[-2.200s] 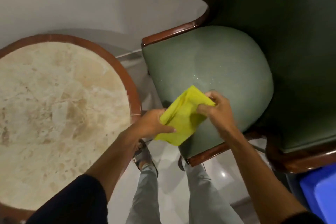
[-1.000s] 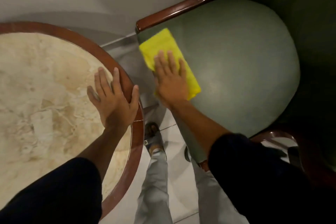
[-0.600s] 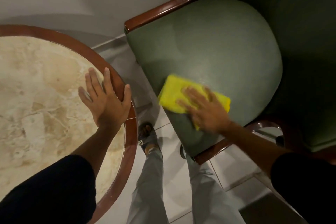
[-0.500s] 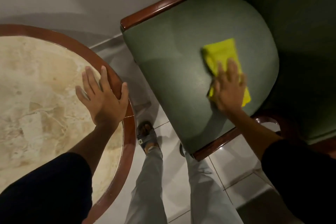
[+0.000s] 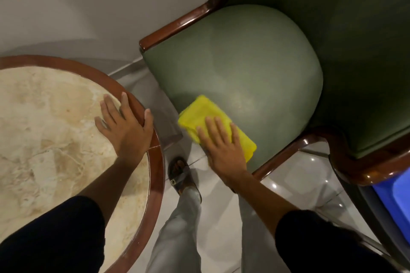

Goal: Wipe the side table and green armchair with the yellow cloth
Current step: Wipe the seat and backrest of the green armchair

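The folded yellow cloth (image 5: 206, 115) lies on the padded arm of the green armchair (image 5: 244, 57), near its lower left edge. My right hand (image 5: 221, 146) presses flat on the cloth with fingers spread, covering its near half. My left hand (image 5: 124, 126) rests flat and open on the round side table (image 5: 44, 131), at the marble top's right edge, thumb over the brown wooden rim. The chair has glossy dark wood trim.
A pale wall runs behind the table and chair. White floor tiles show between them, with my legs and a sandalled foot (image 5: 180, 175) there. A blue object (image 5: 395, 197) sits at the lower right, beside the chair's wooden frame.
My right hand has slid the cloth from the arm's right side back to its lower left edge. My left hand has stayed on the table's rim.
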`<action>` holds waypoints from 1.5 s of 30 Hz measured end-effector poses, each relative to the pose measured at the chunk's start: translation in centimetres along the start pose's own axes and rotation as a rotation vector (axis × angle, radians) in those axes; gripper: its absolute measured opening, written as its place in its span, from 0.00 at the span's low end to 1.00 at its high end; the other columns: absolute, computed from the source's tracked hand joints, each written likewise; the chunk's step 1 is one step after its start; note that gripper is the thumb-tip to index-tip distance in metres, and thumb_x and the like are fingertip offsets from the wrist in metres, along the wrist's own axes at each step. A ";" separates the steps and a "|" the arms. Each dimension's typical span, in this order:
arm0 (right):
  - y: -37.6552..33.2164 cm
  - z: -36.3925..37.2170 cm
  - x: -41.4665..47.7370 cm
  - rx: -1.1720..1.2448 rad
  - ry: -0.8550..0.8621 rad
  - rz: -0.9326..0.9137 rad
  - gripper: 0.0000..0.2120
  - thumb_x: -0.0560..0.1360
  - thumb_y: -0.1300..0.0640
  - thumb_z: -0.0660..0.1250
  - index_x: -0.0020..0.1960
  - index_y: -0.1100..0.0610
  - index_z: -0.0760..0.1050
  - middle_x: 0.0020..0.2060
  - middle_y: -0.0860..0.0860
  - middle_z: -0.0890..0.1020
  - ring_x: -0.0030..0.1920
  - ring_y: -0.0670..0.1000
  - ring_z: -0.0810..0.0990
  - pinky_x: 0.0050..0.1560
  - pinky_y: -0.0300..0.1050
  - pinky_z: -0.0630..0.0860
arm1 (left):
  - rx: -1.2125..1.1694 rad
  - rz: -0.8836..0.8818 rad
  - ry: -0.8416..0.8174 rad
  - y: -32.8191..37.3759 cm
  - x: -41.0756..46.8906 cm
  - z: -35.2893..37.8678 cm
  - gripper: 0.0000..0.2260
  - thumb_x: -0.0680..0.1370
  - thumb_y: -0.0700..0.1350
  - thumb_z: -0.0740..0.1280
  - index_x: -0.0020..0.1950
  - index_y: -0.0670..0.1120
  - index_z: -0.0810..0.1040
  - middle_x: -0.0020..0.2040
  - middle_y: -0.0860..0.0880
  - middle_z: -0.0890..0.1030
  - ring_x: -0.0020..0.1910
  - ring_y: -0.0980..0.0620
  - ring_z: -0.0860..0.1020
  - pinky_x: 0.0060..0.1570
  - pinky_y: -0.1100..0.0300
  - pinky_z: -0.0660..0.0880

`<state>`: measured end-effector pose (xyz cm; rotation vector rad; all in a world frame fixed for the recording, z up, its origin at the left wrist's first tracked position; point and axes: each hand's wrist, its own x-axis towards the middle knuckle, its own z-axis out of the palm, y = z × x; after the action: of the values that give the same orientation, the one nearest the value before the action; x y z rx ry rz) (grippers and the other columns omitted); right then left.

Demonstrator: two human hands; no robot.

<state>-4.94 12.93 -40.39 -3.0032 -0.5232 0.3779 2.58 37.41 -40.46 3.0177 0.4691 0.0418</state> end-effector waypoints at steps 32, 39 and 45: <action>43.9 -40.5 -5.2 0.285 0.690 0.861 0.29 0.72 0.57 0.73 0.69 0.55 0.65 0.63 0.56 0.75 0.61 0.55 0.74 0.59 0.43 0.69 | -1.090 0.663 -0.760 56.3 2.4 -19.4 0.08 0.80 0.46 0.66 0.58 0.49 0.78 0.47 0.49 0.83 0.43 0.57 0.81 0.42 0.61 0.76; 42.5 -34.3 -3.4 0.345 0.347 0.947 0.46 0.73 0.34 0.63 0.78 0.58 0.47 0.74 0.62 0.62 0.72 0.62 0.64 0.70 0.61 0.66 | -0.435 0.777 0.065 51.1 13.2 -16.1 0.19 0.81 0.51 0.61 0.70 0.48 0.70 0.73 0.43 0.70 0.73 0.44 0.66 0.71 0.43 0.61; 45.8 -34.7 0.1 0.036 0.382 0.869 0.43 0.73 0.31 0.61 0.72 0.63 0.59 0.58 0.64 0.76 0.56 0.64 0.77 0.50 0.58 0.76 | -0.178 0.503 0.184 43.4 22.4 -14.5 0.30 0.79 0.57 0.57 0.77 0.45 0.55 0.80 0.37 0.54 0.79 0.37 0.53 0.73 0.32 0.50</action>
<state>18.77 -30.99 -11.86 -2.9700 0.8215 -0.1623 36.45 4.20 -21.82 2.8814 -0.2792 0.3728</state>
